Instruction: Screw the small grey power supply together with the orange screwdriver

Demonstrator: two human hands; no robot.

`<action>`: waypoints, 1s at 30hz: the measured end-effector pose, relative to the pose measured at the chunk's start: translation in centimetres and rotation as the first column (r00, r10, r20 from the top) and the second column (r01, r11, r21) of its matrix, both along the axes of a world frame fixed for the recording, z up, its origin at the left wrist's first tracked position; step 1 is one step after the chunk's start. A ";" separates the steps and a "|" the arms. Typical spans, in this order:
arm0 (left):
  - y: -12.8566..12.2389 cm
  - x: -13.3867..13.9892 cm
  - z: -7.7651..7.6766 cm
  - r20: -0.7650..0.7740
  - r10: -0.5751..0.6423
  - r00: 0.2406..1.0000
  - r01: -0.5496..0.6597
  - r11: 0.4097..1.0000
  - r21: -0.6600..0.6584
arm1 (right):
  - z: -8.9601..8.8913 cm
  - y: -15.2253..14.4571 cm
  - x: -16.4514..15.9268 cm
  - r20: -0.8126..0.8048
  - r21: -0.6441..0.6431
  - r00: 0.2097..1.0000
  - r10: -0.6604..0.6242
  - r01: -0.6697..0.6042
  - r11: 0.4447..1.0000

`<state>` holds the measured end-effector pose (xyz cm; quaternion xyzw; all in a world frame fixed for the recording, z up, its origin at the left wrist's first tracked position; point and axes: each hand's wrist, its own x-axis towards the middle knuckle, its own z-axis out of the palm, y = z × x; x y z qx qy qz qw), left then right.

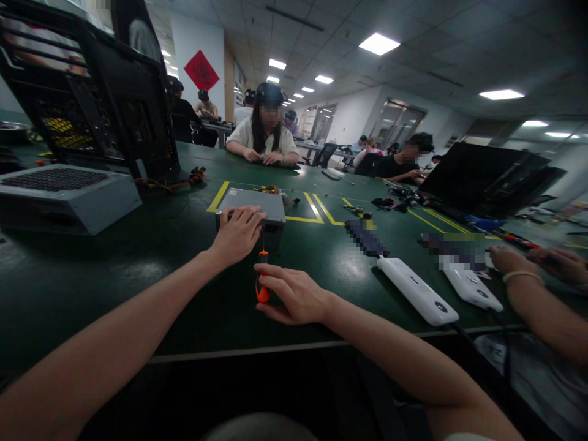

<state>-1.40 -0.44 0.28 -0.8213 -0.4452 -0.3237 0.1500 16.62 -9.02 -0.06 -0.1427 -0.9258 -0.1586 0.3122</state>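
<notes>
A grey computer power supply [255, 201] lies on the green table in front of me, with wires behind it. My left hand [239, 231] grips its near left edge, fingers laid over the top and thumb hidden. My right hand [294, 294] holds an orange and black screwdriver [263, 295] by its handle, between thumb and fingers. The screwdriver stands nearly upright in the picture, its thin shaft pointing at the near side of the power supply. I cannot tell whether its tip touches a screw.
On the left stand another power supply [68, 196] and an open black computer case [92, 98]. White power banks [418, 291] and loose cables [399, 199] lie to the right. A co-worker's hands [519, 266] are at the far right; another person [264, 131] sits opposite.
</notes>
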 end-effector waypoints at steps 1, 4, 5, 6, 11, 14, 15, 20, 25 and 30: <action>0.0 0.0 0.0 -0.002 0.001 1.000 -0.001 1.000 -0.001 | 0.1 -0.1 0.0 0.027 0.029 1.000 -0.017 0.016 0.999; 0.0 0.0 0.0 -0.010 0.006 1.000 -0.006 1.000 -0.001 | 0.2 -0.1 -0.1 0.057 0.134 0.997 -0.061 0.052 0.990; 0.0 0.0 0.0 -0.011 0.007 1.000 -0.007 1.000 0.002 | 0.2 0.0 -0.1 0.042 0.156 0.997 -0.058 0.051 0.986; 0.0 0.0 0.0 -0.011 0.010 1.000 -0.010 1.000 0.006 | 0.2 0.0 -0.1 0.025 0.163 0.998 -0.050 0.045 0.986; 0.0 0.0 0.0 0.003 0.005 1.000 -0.005 1.000 -0.001 | -0.2 0.1 0.0 -0.013 0.044 1.000 -0.020 0.021 0.999; -0.2 0.1 0.1 -0.007 0.000 1.000 0.000 1.000 -0.007 | 0.0 -0.1 -0.1 0.058 0.027 0.997 -0.052 0.050 0.998; -0.2 0.0 0.2 -0.012 0.002 1.000 -0.002 1.000 -0.005 | 0.0 -0.1 -0.1 0.071 0.049 0.996 -0.060 0.057 0.997; 0.0 0.0 0.1 -0.005 0.005 1.000 -0.005 1.000 0.001 | -0.2 0.2 -0.1 0.012 0.092 0.999 -0.051 0.050 0.995; 0.0 0.0 0.1 0.000 0.001 1.000 -0.001 1.000 0.004 | -0.2 0.1 0.0 0.050 -0.012 0.998 -0.044 0.044 0.999; -0.1 0.0 0.2 -0.014 0.005 1.000 -0.005 1.000 0.004 | 0.1 -0.1 -0.3 0.040 0.118 0.998 -0.054 0.049 0.992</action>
